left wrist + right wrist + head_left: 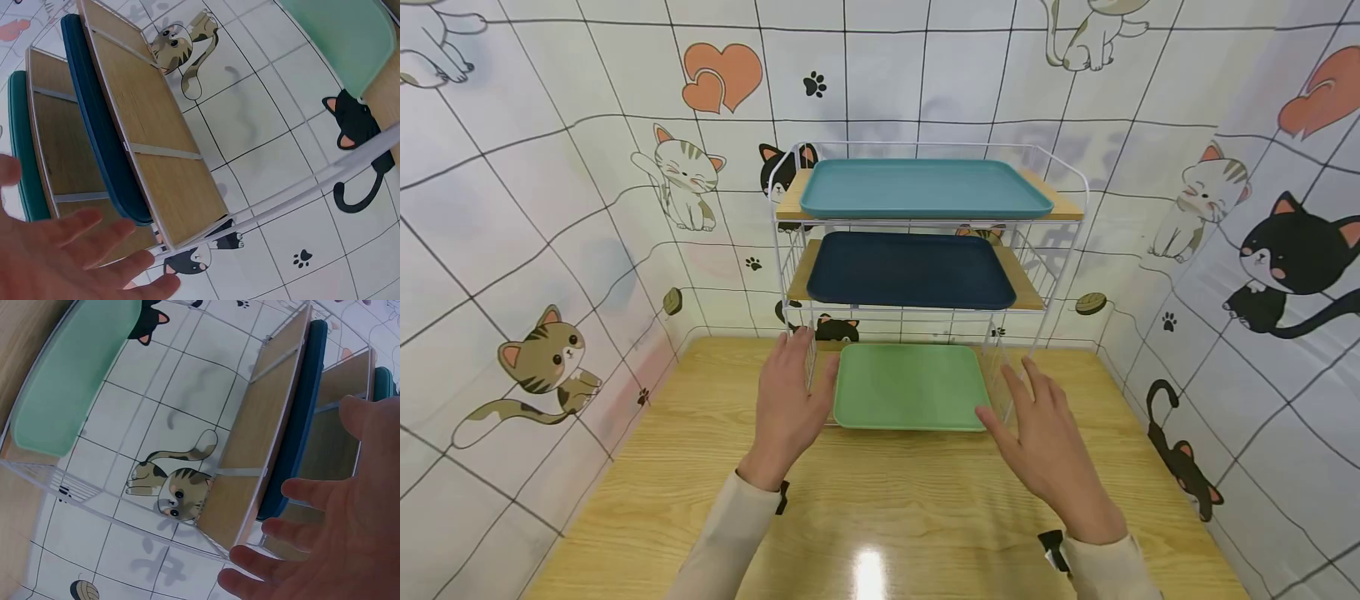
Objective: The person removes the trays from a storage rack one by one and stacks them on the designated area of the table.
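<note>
A light green tray [912, 387] lies on the bottom level of a white wire rack [1078, 200]. My left hand [790, 404] is at the tray's left side with fingers extended, and my right hand [1051, 442] is at its right front corner, fingers spread. Neither palm holds anything; whether a thumb touches the tray cannot be told. Above lie a navy tray [912, 271] on the middle wooden shelf and a teal tray [925, 188] on the top one. Both wrist views show spread fingers beside the rack, with the green tray [78, 375] lower down.
The rack stands on a light wooden table [880, 500] close to the back wall [880, 75]. Tile-patterned wall coverings with cartoon cats enclose the table on the left, back and right. Thin white wire uprights run along both sides of the rack.
</note>
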`<state>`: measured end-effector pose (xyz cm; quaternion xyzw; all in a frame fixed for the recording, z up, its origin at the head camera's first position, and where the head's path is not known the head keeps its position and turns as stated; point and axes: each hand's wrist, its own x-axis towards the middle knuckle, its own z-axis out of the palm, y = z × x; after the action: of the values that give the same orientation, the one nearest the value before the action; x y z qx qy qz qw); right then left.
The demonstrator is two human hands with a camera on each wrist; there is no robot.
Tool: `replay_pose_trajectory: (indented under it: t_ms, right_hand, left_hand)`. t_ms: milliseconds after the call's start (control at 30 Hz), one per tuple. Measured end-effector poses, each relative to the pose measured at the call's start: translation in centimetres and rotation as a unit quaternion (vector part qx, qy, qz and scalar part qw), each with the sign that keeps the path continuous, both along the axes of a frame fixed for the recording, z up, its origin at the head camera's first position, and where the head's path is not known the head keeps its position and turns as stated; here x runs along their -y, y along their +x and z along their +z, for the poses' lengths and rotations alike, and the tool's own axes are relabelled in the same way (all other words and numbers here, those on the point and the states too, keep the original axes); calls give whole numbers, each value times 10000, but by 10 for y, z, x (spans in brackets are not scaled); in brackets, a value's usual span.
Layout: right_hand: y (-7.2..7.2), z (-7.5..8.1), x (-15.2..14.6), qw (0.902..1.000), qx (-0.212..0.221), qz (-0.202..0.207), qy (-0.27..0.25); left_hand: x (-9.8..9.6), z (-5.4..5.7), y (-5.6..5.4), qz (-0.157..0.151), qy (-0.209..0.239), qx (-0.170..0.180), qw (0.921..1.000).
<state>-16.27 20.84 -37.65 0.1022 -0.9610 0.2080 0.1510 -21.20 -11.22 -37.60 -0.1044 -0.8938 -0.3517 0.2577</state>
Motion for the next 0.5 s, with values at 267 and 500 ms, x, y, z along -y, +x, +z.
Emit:
replay_pose_trajectory:
  t_ms: [267, 500]
  right_hand:
    - [-1, 18, -2, 9997, -156, -20, -196]
    - [-4, 37, -6, 9993, -168, 93, -318]
  left_hand:
    - [4, 1, -12, -67, 952, -404, 9946]
    - [8, 1, -24, 57, 1431, -494, 9885]
